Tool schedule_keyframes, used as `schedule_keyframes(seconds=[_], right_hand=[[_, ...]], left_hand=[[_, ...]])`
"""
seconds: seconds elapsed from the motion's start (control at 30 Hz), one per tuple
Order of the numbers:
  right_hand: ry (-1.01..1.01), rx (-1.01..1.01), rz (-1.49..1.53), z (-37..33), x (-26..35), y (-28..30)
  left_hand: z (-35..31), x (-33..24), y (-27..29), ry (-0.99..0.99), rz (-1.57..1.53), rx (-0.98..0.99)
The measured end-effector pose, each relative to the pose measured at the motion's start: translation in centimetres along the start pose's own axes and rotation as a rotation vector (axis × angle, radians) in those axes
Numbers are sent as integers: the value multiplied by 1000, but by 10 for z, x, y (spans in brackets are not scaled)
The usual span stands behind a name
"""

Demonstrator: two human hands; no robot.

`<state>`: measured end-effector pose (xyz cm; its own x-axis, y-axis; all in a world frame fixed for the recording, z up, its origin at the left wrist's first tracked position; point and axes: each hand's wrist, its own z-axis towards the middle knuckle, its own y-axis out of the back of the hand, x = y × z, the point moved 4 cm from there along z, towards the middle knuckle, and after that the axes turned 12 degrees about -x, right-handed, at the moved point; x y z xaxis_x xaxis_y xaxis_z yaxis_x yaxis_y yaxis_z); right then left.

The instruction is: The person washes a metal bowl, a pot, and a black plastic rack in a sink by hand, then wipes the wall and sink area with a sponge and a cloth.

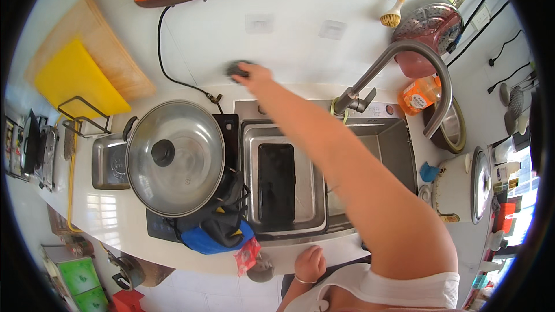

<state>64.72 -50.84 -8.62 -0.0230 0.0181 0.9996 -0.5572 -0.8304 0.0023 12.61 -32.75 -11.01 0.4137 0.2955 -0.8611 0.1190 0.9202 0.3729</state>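
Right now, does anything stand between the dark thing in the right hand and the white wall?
Nothing visible does. The right hand holds the dark thing by the wall, though blur hides whether it touches; the black cable hangs to its left, apart.

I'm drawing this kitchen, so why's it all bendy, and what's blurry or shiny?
In the head view, a fisheye lens curves the counter edge; in the head view, the right hand and the dark object it holds look blurry; in the head view, bright glare squares shine on the counter's left part.
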Motion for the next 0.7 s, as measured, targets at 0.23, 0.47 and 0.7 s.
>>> schedule_keyframes(seconds=[0.23, 0.47, 0.7], right_hand=[[-122, -181, -317, -13, 27, 53], [-31, 80, -1983, 6, 71, 190], [-5, -172, -1917, 0, 81, 110]], left_hand=[[0, 2, 5, 28, -16, -44], [1, 0, -2, -49, -21, -45], [2, -1, 0, -27, 31, 39]])
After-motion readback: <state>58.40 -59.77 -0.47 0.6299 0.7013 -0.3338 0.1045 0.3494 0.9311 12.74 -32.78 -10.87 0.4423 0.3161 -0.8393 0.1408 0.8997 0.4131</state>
